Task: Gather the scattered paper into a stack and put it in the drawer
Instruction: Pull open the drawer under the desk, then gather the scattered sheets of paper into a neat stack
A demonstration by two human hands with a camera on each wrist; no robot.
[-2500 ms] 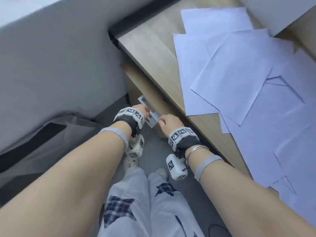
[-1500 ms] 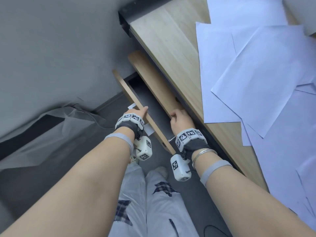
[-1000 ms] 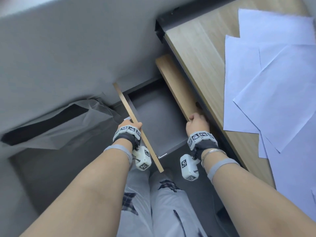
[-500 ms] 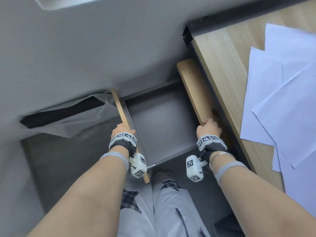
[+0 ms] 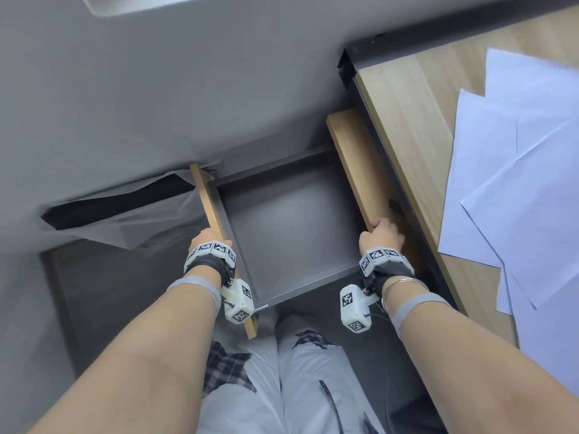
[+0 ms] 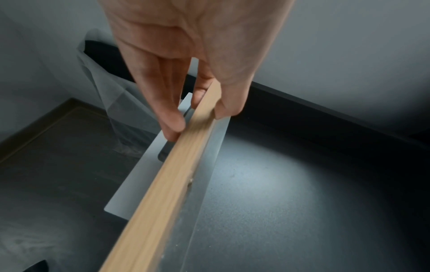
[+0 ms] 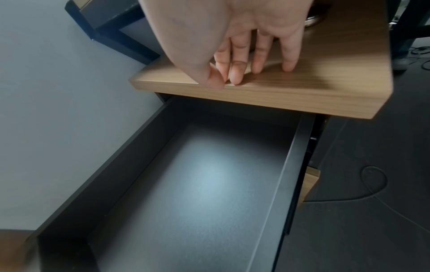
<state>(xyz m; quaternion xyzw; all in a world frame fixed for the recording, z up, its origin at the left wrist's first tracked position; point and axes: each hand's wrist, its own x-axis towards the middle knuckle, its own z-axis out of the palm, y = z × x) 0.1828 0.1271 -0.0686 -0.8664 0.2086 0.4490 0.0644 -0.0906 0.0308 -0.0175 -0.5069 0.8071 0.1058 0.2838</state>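
The dark grey drawer (image 5: 291, 220) (image 7: 209, 184) stands pulled far out, with nothing inside. My left hand (image 5: 208, 238) (image 6: 197, 117) pinches the top edge of its thin wooden front (image 5: 208, 202) (image 6: 163, 184), thumb inside, fingers outside. My right hand (image 5: 382, 234) (image 7: 244, 70) rests with straight fingers on the wooden panel (image 5: 357, 170) (image 7: 302, 92) above the drawer, thumb at its edge. Several white paper sheets (image 5: 517, 189) lie scattered and overlapping on the wooden desk (image 5: 416, 126) at the right.
A bin with a clear plastic liner (image 5: 125, 214) stands left of the drawer front, against a grey wall. A pale metal handle plate (image 6: 139, 174) sits on the front's outer face. My legs (image 5: 282, 371) are just below the drawer. A cable (image 7: 372, 178) lies on the dark floor.
The drawer went from nearly closed to wide open, my left hand drawing its front outward. My right hand left the handle and settled on the panel above. The head view swung left.
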